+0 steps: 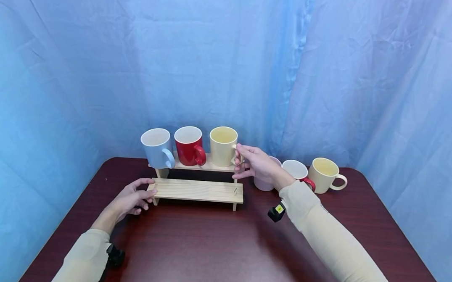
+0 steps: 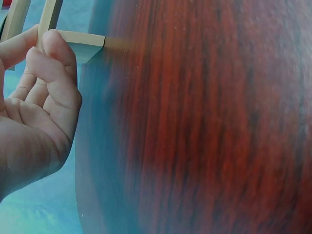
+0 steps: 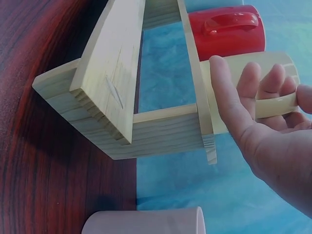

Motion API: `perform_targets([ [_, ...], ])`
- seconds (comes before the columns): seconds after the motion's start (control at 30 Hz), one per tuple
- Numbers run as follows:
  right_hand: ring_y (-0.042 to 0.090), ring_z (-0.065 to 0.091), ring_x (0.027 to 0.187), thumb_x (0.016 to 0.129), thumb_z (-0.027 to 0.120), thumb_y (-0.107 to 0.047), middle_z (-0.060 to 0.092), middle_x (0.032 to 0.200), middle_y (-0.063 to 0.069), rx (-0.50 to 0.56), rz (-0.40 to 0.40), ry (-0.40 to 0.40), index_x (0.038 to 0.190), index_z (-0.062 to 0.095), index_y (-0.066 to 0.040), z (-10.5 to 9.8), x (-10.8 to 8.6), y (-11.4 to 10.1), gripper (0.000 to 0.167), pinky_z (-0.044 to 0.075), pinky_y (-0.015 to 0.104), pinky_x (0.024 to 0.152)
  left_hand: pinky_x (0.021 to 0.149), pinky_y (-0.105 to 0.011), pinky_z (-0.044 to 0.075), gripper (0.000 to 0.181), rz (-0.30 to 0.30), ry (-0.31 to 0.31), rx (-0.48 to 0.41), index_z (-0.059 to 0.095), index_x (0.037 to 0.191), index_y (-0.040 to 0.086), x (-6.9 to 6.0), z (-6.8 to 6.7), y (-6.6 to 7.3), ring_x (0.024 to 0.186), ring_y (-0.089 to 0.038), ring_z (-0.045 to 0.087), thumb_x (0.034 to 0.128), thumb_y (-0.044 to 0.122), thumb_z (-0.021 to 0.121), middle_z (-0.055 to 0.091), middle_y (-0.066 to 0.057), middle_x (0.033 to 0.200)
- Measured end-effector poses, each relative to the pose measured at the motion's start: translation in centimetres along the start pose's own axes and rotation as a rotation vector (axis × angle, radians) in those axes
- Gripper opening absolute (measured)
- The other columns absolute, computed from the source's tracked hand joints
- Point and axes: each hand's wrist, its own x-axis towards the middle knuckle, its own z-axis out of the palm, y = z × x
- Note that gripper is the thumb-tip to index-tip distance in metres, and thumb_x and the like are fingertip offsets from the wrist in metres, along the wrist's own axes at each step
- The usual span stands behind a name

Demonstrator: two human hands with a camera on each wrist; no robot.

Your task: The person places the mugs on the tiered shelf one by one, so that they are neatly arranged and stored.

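A two-tier wooden rack (image 1: 197, 190) stands on the table. My left hand (image 1: 130, 198) grips the left end of its lower board, thumb and fingers at the edge; the left wrist view shows this hand (image 2: 44, 97) close up. On the upper board a light blue mug (image 1: 155, 150), a red mug (image 1: 187, 150) and a pale yellow mug (image 1: 222, 151) stand upright in a row. My right hand (image 1: 257, 163) holds the yellow mug's handle. In the right wrist view, fingers curl through the handle (image 3: 275, 106) while the index finger extends toward the board.
Right of the rack stand a pale purple mug (image 1: 262, 182), partly behind my right wrist, a white mug with a red handle (image 1: 294, 169) and another yellow mug (image 1: 323, 174). The dark wood table (image 1: 206, 249) has a blue curtain (image 1: 199, 64) behind it.
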Motion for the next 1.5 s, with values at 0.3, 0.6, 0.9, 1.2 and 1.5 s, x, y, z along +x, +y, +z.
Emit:
perform_targets([
  [0.3, 0.022, 0.062, 0.075, 0.109, 0.045, -0.04, 0.053, 0.09, 0.006, -0.001, 0.012, -0.009, 0.105, 0.049, -0.001, 0.0, -0.2, -0.2, 0.039, 0.05, 0.062, 0.091, 0.053, -0.028, 0.049, 0.063, 0.002, -0.003, 0.002, 0.042, 0.146, 0.019, -0.2, 0.1, 0.0, 0.067, -0.019, 0.061, 0.0943, 0.041, 0.072, 0.063, -0.009, 0.091],
  [0.6, 0.029, 0.067, 0.084, 0.108, 0.045, -0.043, 0.062, 0.101, 0.011, -0.125, 0.015, 0.038, 0.108, 0.053, -0.002, 0.0, -0.2, -0.3, 0.042, 0.054, 0.057, 0.088, 0.053, -0.027, 0.048, 0.061, -0.003, -0.008, -0.003, 0.043, 0.145, 0.019, -0.2, 0.1, 0.0, 0.066, -0.019, 0.061, 0.095, 0.039, 0.072, 0.063, -0.008, 0.09],
  [0.9, 0.045, 0.06, 0.114, 0.109, 0.046, -0.035, 0.056, 0.13, 0.018, -0.319, -0.015, 0.068, 0.126, 0.053, -0.002, -1.1, -1.5, -1.4, 0.038, 0.057, 0.048, 0.085, 0.053, -0.027, 0.048, 0.061, -0.005, -0.004, -0.005, 0.043, 0.144, 0.02, -0.1, 0.0, 0.0, 0.066, -0.018, 0.061, 0.0939, 0.039, 0.073, 0.063, -0.008, 0.089],
  [1.2, 0.032, 0.046, 0.138, 0.105, 0.057, -0.035, 0.054, 0.143, 0.014, -0.45, -0.117, 0.112, 0.142, 0.052, -0.008, -4.2, -4.4, -2.9, 0.046, 0.037, 0.056, 0.11, 0.052, -0.028, 0.049, 0.063, -0.002, -0.009, -0.004, 0.043, 0.145, 0.02, -0.1, -0.1, 0.1, 0.066, -0.018, 0.062, 0.0933, 0.04, 0.074, 0.063, -0.008, 0.09],
  [1.5, 0.03, 0.041, 0.142, 0.104, 0.058, -0.035, 0.044, 0.154, 0.012, -0.518, -0.163, 0.203, 0.155, 0.038, -0.012, -9.4, -8.5, -3.1, 0.06, 0.033, 0.051, 0.114, 0.052, -0.028, 0.049, 0.063, 0.001, -0.014, -0.013, 0.043, 0.144, 0.02, -0.1, -0.1, 0.0, 0.066, -0.018, 0.062, 0.0934, 0.039, 0.074, 0.063, -0.008, 0.09],
])
